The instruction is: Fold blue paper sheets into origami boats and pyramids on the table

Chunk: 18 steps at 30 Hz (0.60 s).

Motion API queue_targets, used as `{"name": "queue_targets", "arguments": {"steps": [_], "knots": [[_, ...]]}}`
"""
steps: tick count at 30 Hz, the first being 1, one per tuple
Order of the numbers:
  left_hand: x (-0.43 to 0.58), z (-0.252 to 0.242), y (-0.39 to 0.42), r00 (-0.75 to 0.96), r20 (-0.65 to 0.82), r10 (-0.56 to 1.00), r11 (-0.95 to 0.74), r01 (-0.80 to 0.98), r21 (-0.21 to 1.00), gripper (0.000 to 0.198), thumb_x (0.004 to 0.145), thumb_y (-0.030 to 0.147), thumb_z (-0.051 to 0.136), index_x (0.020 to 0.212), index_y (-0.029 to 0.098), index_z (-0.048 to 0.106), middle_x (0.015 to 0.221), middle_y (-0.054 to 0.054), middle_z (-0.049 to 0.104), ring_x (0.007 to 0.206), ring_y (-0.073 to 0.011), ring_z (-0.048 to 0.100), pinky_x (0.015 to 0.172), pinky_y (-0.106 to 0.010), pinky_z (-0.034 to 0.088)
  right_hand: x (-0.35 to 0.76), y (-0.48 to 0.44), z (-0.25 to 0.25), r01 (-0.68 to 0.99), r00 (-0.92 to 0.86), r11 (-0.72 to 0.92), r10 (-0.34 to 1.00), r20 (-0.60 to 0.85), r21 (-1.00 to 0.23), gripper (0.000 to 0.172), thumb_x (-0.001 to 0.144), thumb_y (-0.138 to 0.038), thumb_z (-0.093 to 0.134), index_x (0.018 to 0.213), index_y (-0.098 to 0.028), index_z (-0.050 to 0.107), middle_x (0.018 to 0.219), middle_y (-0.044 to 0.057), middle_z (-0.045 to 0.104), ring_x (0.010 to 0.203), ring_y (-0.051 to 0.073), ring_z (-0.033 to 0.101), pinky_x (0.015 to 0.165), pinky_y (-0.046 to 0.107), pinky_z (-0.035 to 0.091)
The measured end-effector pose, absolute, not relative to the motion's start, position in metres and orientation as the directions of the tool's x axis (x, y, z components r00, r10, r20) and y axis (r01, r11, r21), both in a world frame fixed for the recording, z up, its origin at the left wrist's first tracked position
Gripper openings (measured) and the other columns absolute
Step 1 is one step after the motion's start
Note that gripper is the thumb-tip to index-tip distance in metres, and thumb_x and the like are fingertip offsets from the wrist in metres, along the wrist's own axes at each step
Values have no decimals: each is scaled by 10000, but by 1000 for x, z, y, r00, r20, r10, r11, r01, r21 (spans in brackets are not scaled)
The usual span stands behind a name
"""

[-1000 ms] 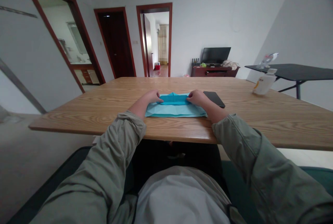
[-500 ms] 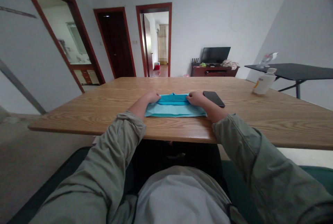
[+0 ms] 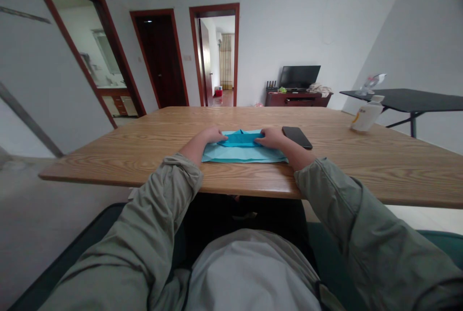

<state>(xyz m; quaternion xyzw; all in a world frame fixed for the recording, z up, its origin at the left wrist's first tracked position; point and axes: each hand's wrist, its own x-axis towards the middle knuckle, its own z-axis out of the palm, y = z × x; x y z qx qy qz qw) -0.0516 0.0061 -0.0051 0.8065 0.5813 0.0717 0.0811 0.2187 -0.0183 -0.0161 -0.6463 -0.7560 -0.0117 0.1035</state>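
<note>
Blue sheet lies crosswise between two hands

The sheet (image 3: 246, 153) lies on the tabletop (image 3: 144, 156), partly under and partly between the fingers of the left hand (image 3: 211, 136) and the right hand (image 3: 272, 138). Its long axis runs sideways, from the left fingers to the right ones, roughly parallel to the tabletop's near edge. A darker band (image 3: 240, 139) runs the same way, straight between the fingers; the paler part spreads on the near side of them. A small peak (image 3: 241, 131) at the band's far side, about midway between the hands, points away from the person.

Each thumb rests on one end of the band. The other fingers bend in at the far side, their tips hard to see, so I cannot tell whether they are clamped on it. A phone (image 3: 297, 137) lies just beside the right fingers, to their right; a bottle (image 3: 367, 114) stands well apart from them, farther right.
</note>
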Motion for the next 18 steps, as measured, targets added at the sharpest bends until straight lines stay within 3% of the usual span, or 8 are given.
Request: {"name": "queue_targets", "arguments": {"steps": [6, 10, 18], "knots": [[-52, -5, 4, 371, 47, 928, -370, 894, 254, 355, 747, 489, 609, 893, 190, 732, 870, -29, 724, 751, -164, 620, 621, -231, 433, 209, -27, -12, 944, -256, 284, 952, 168, -169, 289, 822, -354, 537, 984, -195, 717, 982, 75, 718, 866, 207, 631, 732, 247, 438], [-53, -7, 6, 395, 74, 916, -400, 875, 273, 334, 803, 422, 548, 888, 164, 743, 855, -41, 725, 751, -165, 620, 650, -241, 448, 209, -23, -14, 935, -254, 284, 954, 158, -210, 298, 858, -245, 437, 875, -170, 724, 899, 65, 722, 800, 177, 620, 690, 228, 422], [-53, -9, 9, 354, 95, 931, -366, 883, 296, 353, 787, 318, 577, 1100, 210, 699, 1057, -35, 714, 912, -169, 633, 779, -223, 476, 216, -13, -22, 902, -115, 203, 963, 243, -381, 279, 768, -212, 553, 1011, -185, 686, 940, 46, 714, 759, 150, 621, 630, 205, 434]]}}
